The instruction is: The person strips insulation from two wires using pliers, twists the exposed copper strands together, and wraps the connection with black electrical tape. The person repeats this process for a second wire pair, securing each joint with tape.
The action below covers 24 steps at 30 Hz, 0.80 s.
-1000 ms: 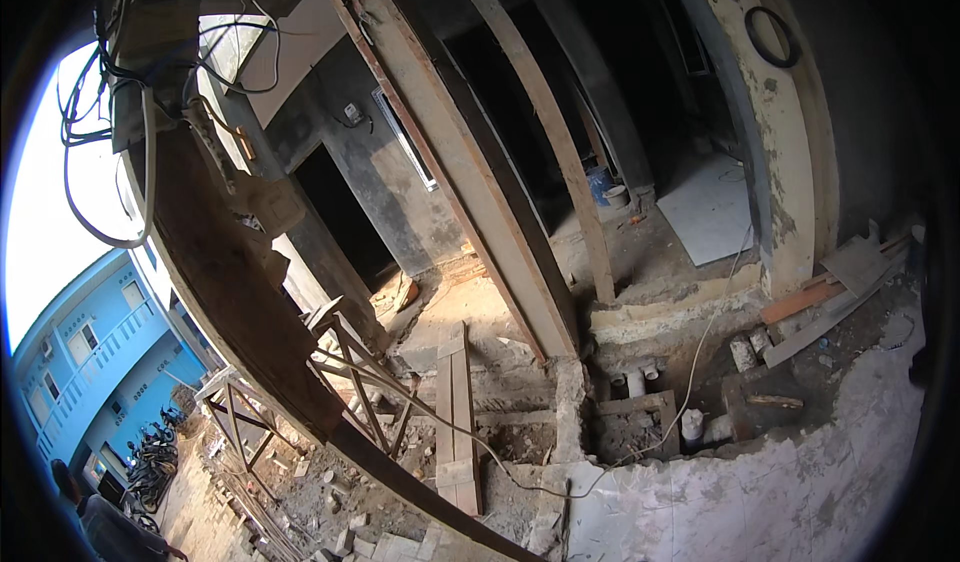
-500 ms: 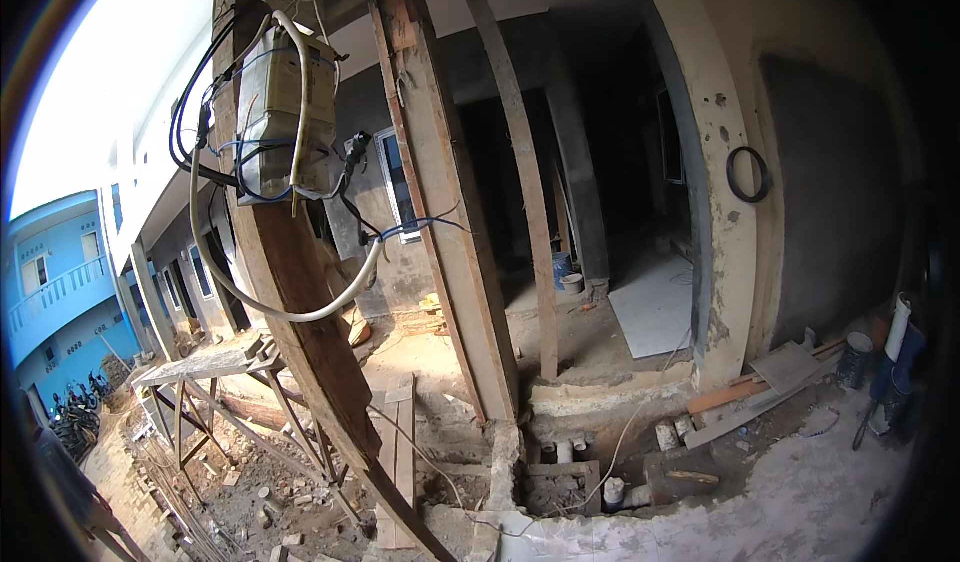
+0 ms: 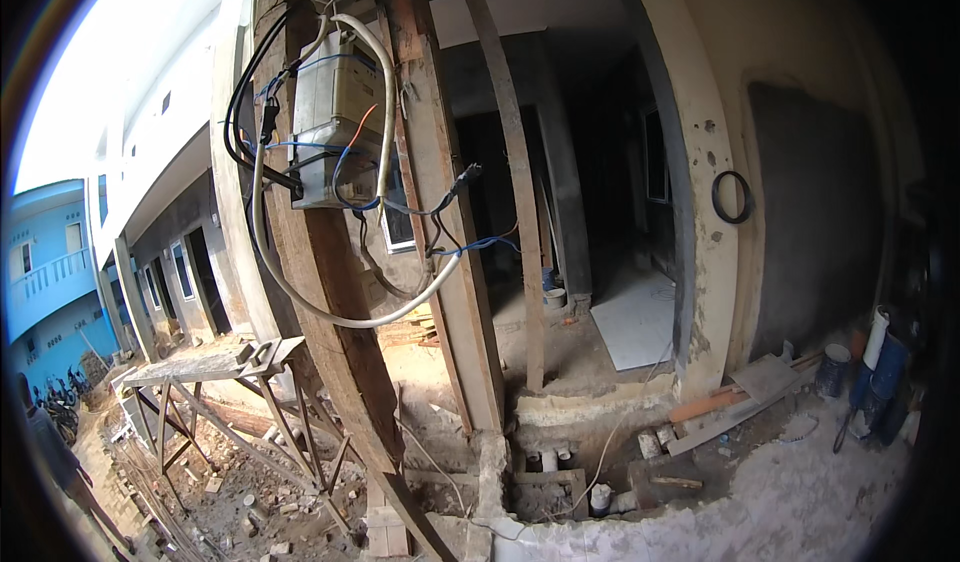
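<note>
Neither of my hands is in view. Nearest to me stands a rough, leaning wooden post (image 3: 335,312). A grey and clear plastic electric meter box (image 3: 338,102) is fixed to it, high up. A thick white cable (image 3: 330,317) hangs in a wide loop below the box and ends in loose blue wires (image 3: 490,243). Black cables (image 3: 238,102) bow out along the left of the post. A short orange wire (image 3: 362,125) sticks out in front of the box. To its lower right dangles a dark cable end (image 3: 467,174).
A wooden trestle (image 3: 190,370) stands on rubble at left, with a person (image 3: 55,452) beyond it. Upright planks (image 3: 518,172) front a dark doorway. White pipes (image 3: 600,499) lie in a trench below. A black cable coil (image 3: 732,198) hangs on the right wall, above boards and buckets (image 3: 832,370).
The view has shifted, so the post and meter box appear farther right. More of the box's front and its loose wires shows. The person at the left edge is now more visible.
</note>
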Each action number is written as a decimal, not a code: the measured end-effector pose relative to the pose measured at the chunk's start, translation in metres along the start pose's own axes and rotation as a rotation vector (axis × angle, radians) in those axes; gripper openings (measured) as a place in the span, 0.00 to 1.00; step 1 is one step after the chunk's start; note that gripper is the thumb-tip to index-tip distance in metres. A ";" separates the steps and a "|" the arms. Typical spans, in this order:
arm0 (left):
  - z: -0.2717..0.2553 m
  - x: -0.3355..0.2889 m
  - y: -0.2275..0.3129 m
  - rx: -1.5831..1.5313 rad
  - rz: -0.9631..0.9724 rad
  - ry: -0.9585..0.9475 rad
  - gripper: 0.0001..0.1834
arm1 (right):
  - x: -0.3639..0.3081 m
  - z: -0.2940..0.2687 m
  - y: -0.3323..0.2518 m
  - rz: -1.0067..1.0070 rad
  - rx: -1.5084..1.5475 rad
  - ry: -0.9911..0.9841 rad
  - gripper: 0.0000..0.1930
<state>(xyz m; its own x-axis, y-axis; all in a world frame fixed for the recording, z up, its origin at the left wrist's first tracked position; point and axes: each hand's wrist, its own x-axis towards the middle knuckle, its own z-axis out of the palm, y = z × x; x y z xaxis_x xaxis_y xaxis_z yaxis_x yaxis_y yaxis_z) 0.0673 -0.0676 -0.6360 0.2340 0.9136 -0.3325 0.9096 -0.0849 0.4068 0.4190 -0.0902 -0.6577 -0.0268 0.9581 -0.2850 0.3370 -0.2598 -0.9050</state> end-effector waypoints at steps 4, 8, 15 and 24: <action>-0.001 0.001 -0.006 0.001 0.033 -0.003 0.19 | -0.002 0.004 0.003 0.001 -0.016 0.027 0.17; -0.002 0.004 -0.014 0.002 0.066 -0.003 0.16 | -0.004 0.009 0.007 0.003 -0.030 0.053 0.17; 0.014 0.009 -0.046 -0.006 0.135 -0.031 0.11 | -0.015 0.018 0.021 0.009 -0.055 0.105 0.18; -0.249 -0.054 0.051 -0.167 0.620 0.684 0.09 | -0.036 0.040 0.070 -0.025 -0.149 0.151 0.19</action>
<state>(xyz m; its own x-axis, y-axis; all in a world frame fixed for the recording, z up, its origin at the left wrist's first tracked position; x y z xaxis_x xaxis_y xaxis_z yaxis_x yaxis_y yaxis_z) 0.0151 -0.0224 -0.3856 0.3596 0.7641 0.5355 0.6168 -0.6253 0.4780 0.4059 -0.1473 -0.7232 0.1010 0.9741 -0.2024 0.4735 -0.2260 -0.8513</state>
